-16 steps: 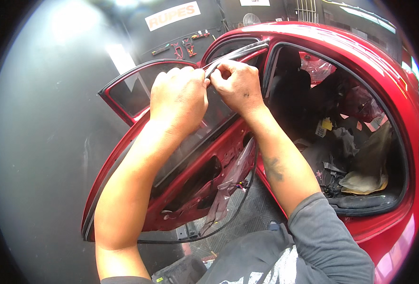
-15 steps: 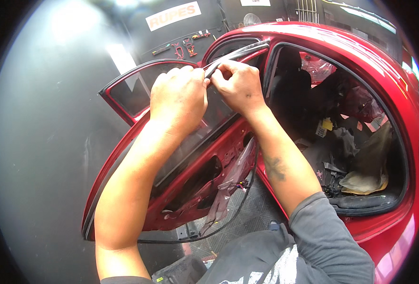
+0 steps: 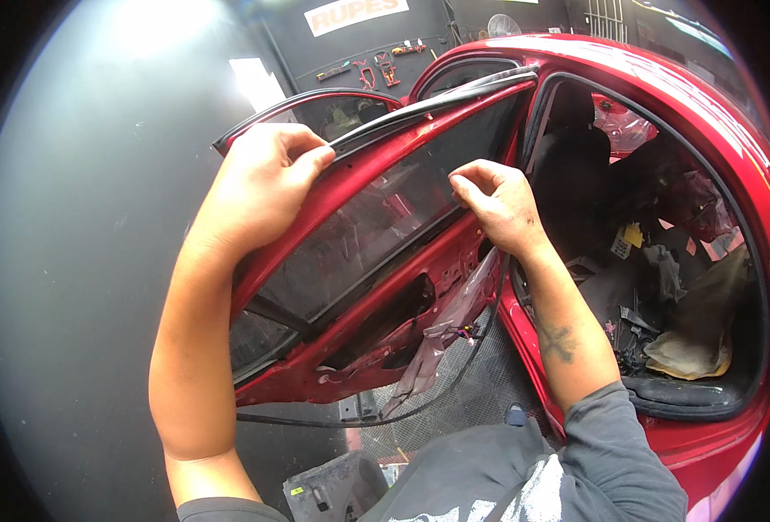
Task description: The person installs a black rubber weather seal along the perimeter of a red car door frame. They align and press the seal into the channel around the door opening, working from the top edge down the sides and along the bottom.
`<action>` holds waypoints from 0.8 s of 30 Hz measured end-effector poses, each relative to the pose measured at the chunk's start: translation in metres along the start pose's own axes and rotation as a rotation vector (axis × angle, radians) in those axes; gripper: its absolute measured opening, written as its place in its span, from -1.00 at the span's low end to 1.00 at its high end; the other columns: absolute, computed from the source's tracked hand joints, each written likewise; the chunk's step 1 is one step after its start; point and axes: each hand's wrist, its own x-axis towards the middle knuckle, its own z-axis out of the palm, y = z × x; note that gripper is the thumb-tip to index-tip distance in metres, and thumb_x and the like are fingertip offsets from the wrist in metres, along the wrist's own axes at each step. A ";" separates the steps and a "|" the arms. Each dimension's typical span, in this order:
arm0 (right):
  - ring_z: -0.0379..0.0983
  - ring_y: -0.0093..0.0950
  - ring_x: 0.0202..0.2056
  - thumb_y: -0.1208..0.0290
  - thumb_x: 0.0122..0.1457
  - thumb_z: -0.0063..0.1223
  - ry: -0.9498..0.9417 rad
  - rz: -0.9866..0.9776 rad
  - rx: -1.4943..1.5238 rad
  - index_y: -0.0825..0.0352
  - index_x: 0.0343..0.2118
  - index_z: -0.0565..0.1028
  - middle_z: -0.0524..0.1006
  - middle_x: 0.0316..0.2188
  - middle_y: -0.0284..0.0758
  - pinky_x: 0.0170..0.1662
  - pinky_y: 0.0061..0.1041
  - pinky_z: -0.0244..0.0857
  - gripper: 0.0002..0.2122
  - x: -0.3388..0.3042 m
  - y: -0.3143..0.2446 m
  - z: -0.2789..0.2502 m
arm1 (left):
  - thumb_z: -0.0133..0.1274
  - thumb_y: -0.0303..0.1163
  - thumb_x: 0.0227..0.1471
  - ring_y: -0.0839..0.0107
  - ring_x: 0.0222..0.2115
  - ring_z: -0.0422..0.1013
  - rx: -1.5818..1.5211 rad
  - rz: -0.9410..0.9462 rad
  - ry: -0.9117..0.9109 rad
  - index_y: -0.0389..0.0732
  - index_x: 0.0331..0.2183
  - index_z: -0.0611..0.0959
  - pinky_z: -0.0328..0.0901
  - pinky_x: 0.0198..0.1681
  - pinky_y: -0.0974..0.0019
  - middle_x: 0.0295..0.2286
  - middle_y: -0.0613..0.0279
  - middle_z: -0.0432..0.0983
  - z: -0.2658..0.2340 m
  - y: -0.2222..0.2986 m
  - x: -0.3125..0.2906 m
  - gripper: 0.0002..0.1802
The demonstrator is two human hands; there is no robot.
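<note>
While my left hand (image 3: 267,184) pinched the black rubber strip (image 3: 387,128) along the upper edge of the red door (image 3: 374,165), my right hand (image 3: 498,204) hung curled before the window (image 3: 337,239), apart from the strip; whether thumb met finger, I couldn't tell.

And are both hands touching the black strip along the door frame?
No, the left hand touches the black strip, but the right hand is apart from it, lower in the picture.

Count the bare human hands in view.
2: the left bare hand at the black rubber strip along the red metal door; the right bare hand lower, in front of that door.
</note>
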 end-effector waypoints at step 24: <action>0.60 -0.54 -0.29 0.32 0.24 0.23 -0.115 0.312 -0.242 0.37 -0.20 0.69 0.69 -0.34 -0.32 -0.15 -0.45 0.46 -0.79 -0.124 0.126 -0.037 | 0.26 -0.15 0.16 0.24 -0.07 0.52 0.426 0.184 -0.314 -0.30 0.02 0.69 0.38 0.08 0.23 -0.15 0.05 0.62 -0.032 0.004 0.005 -0.49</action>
